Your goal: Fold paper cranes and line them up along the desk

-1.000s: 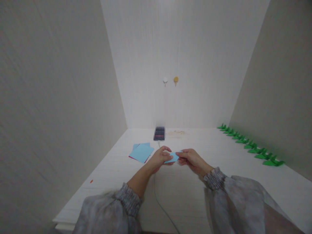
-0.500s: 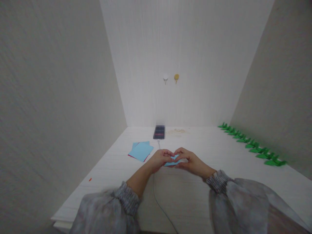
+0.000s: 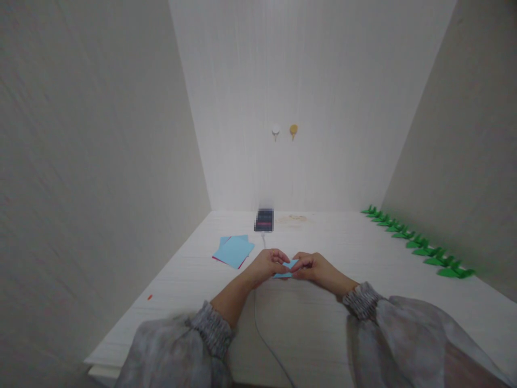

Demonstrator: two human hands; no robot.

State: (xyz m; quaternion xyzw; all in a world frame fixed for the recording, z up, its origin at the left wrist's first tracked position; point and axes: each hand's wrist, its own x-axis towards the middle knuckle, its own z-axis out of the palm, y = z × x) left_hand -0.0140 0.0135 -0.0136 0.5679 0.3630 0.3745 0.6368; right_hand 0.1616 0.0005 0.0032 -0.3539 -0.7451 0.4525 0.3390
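Note:
A small piece of light blue folded paper is between my two hands, low over the middle of the table. My left hand grips its left side, with the thumb pressed on the paper and the fingers curled behind it. On the right side my right hand pinches the paper between thumb and fingers. Both thumbs come close together at its centre. Much of the paper is hidden by the fingers, so its exact folded shape cannot be made out.
Blue paper sheets with red edges showing lie left of my hands. A phone-like dark device with a white cable stands behind. Several green folded paper pieces line the right side. Two hooks are on the back wall.
My right hand has lowered slightly and drawn its fingers in closer on the blue paper. The left hand has stayed nearly in place.

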